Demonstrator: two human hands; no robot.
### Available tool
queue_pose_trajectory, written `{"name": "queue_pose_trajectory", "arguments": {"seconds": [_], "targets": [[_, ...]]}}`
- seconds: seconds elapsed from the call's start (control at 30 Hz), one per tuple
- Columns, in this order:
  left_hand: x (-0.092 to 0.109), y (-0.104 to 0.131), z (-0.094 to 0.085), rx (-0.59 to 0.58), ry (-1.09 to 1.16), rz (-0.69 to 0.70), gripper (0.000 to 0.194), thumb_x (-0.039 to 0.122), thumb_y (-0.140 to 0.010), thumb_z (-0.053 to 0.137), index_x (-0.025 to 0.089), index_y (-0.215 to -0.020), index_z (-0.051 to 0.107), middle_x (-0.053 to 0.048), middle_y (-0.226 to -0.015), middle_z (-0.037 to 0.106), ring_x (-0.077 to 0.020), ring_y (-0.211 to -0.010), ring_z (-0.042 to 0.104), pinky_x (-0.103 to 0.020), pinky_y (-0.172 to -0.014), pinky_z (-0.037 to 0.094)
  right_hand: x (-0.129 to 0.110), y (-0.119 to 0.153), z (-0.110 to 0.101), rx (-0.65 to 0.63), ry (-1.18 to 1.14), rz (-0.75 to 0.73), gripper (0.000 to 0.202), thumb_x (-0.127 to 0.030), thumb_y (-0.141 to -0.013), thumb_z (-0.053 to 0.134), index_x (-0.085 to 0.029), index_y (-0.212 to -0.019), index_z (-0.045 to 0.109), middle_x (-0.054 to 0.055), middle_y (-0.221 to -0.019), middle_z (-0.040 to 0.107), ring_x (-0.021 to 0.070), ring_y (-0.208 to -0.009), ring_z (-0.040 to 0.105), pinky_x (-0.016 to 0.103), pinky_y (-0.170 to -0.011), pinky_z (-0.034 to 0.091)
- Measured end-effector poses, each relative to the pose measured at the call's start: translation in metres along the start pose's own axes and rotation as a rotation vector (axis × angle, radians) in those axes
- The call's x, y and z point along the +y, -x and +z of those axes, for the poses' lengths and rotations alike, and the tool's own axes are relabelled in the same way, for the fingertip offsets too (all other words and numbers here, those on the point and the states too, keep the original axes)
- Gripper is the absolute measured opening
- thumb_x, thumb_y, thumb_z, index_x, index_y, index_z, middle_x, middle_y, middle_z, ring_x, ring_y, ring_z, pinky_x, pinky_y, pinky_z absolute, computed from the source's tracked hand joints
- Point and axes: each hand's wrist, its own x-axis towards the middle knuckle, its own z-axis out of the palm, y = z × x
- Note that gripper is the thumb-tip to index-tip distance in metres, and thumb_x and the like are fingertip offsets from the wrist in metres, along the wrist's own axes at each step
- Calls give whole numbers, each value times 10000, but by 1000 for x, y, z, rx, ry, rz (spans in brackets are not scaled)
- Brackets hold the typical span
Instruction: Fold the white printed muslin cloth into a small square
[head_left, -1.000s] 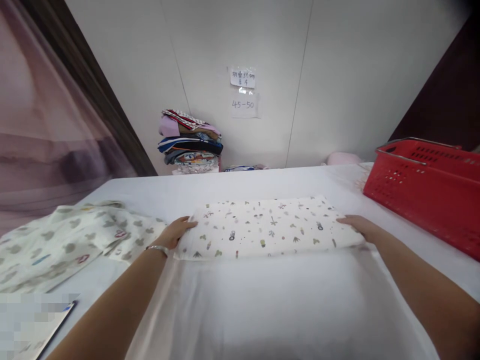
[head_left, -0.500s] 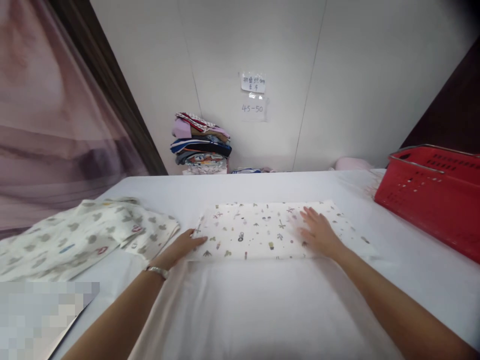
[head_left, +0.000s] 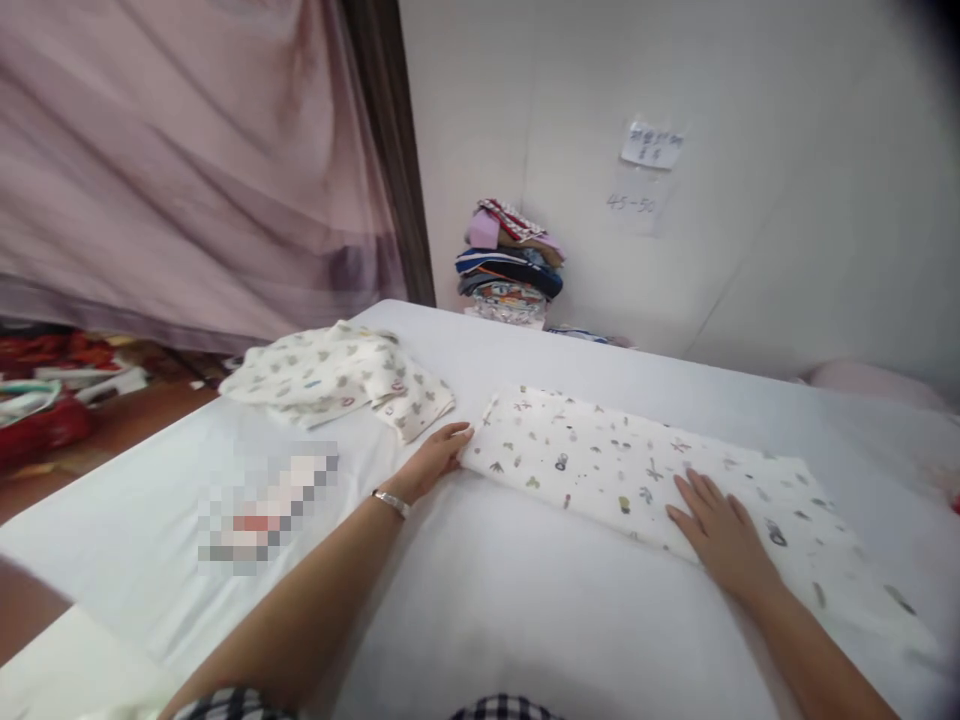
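Head view: we seem to be smoothing the white plant-print cloth [head_left: 600, 465], a long flat strip at one o'clock. Our left hand [head_left: 437, 458], loosely curled at twelve o'clock, touches its left end; whether it pinches fabric, we cannot tell. Our right hand [head_left: 724, 537], farther toward two o'clock, lies open on top, gripping nothing. The next move probably calls for light, flat pressure with edges kept straight.
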Motion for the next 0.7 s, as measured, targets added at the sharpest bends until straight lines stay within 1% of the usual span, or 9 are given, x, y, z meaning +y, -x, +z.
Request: {"name": "queue_pose_trajectory", "arguments": {"seconds": [0.1,0.2,0.3,0.37,0.4,0.47,0.53,0.63,0.7], "targets": [[-9,17,-7,-64,182,28,496,277,-684,716,149,-1122,520,-114,-1113,607,-186,-946,616,-300,-827,508,6,1,6,22,21,-29,618,-538,-878,222,-229,-1405,323,16,-1505,194,238,-1378,170,489,-1096,189],[-16,26,-4,-75,218,71,455,133,-620,710,156,-1039,534,-88,-1114,601,-176,-958,607,-301,-854,500,14,0,10,46,11,-48,640,-542,-869,200,-207,-1398,336,33,-1500,214,248,-1373,186,501,-1092,195],[-22,26,6,-12,212,155,428,63,-602,661,158,-986,499,-43,-924,641,-143,-841,623,-316,-853,494,13,-5,4,9,-53,14,656,-574,-841,236,-208,-1361,397,55,-1481,266,276,-1361,218,526,-1088,196],[-27,22,13,48,192,222,405,64,-617,638,168,-970,469,-20,-833,642,-135,-786,626,-328,-836,497,-1,-9,-6,-16,-122,85,653,-599,-819,289,-220,-1329,437,71,-1464,303,297,-1355,227,547,-1087,188],[-29,21,16,75,183,254,389,77,-627,632,174,-961,455,-17,-819,641,-136,-775,627,-331,-823,500,-13,-10,-13,-13,-166,101,643,-602,-816,314,-226,-1320,447,73,-1460,311,302,-1357,219,549,-1092,176],[-34,17,20,107,183,319,349,115,-645,627,187,-921,425,-27,-864,639,-141,-782,628,-330,-787,508,-50,-13,-26,9,-277,71,606,-586,-829,350,-243,-1319,448,56,-1464,305,294,-1365,196,529,-1109,158],[-39,13,23,126,170,396,313,141,-644,631,194,-852,402,-49,-986,612,-147,-831,624,-309,-754,509,-96,-17,-36,-22,-432,-24,560,-554,-850,382,-266,-1327,440,24,-1470,295,272,-1362,217,469,-1110,229],[-45,11,22,148,65,471,282,126,-634,627,191,-803,410,-57,-1108,550,-155,-916,604,-264,-726,491,-166,-28,-40,-59,-613,-199,493,-490,-851,448,-290,-1302,467,11,-1431,366,254,-1352,249,467,-1091,285],[-46,10,21,146,-11,447,286,101,-643,613,193,-849,437,-46,-1026,572,-146,-876,603,-249,-702,476,-202,-39,-37,-33,-678,-308,474,-440,-848,469,-271,-1291,483,27,-1404,405,244,-1343,273,466,-1104,262]]}}
